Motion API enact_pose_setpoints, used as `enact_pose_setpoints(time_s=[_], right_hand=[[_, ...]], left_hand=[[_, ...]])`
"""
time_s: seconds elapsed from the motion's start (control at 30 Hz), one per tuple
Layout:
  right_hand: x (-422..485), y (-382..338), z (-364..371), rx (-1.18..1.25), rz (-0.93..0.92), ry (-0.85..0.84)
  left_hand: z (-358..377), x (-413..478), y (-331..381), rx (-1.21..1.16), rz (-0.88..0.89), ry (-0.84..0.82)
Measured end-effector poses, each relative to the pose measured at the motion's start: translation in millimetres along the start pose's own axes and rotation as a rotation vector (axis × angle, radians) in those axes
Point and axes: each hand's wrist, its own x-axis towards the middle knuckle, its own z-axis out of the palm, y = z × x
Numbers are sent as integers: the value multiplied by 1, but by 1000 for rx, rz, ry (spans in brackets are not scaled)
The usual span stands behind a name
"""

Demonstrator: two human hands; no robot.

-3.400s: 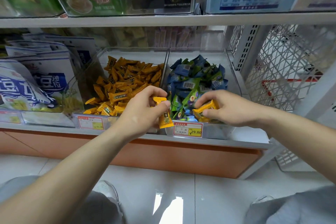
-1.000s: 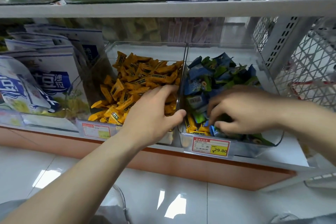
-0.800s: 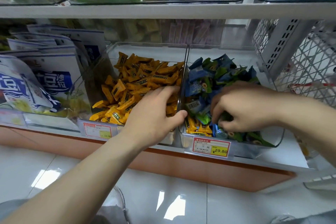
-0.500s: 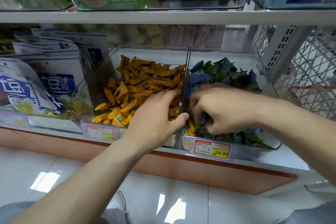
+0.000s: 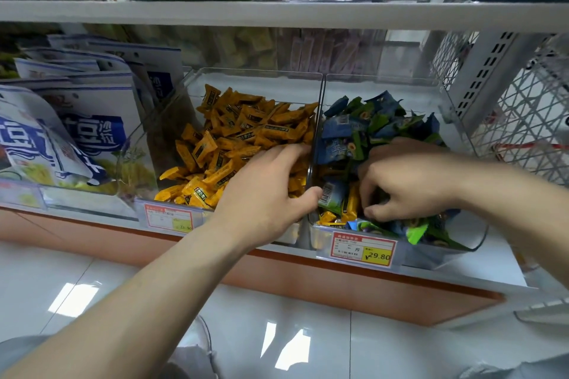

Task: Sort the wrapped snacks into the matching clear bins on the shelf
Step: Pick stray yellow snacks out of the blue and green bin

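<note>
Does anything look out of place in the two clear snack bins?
Yes. Several yellow-wrapped snacks lie in the front left corner of the right clear plastic bin, among blue and green wrapped snacks. They match the yellow pile in the left clear plastic bin.

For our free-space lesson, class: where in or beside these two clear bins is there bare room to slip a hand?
Bare: the floor of the yellow bin behind its pile; the back of the blue-green bin; the shelf right of it. Crowded: that bin's front left, where the right hand digs among stray yellow snacks.
</note>
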Motion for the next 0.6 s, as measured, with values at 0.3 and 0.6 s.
enact_pose_setpoints(time_s=[0.3,0.6], right_hand=[[16,-5,1,20,92,90],[24,6,19,56,37,76]], left_hand=[[1,-1,1,24,-2,4],[0,-1,0,21,9,0]])
